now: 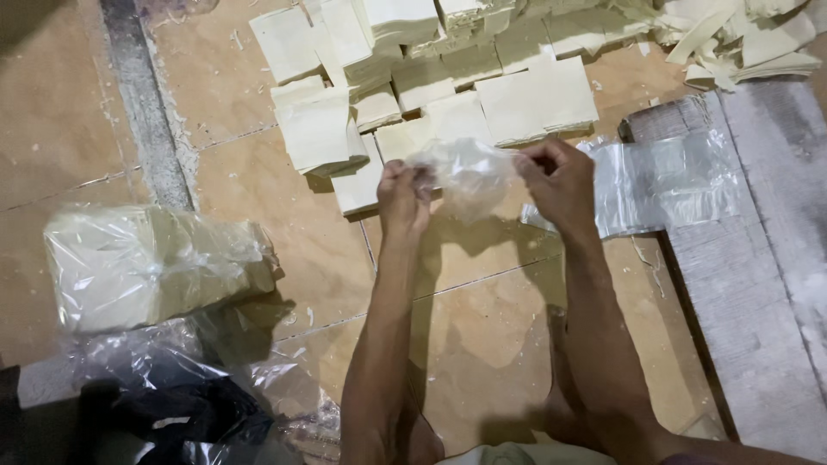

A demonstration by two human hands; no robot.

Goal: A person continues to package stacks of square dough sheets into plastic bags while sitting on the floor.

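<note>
Nearest, crumpled clear plastic wrap [164, 370] and a plastic-wrapped block of cream paper [146, 267] lie on the tan tiled floor [482, 344]. Left hand [405, 196] and right hand [558, 182] each pinch a thin clear plastic bag [469, 172], held above the floor between them. Beyond lie stacks of cream square paper sheets [431, 95]; a pile of flat clear bags [663, 181] rests rightward on a grey board [758, 284].

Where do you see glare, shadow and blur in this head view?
Head view: glare on the bagged stack and plastic sheets; arm shadows on the floor; the clear bag between left hand and right hand looks blurred.
</note>
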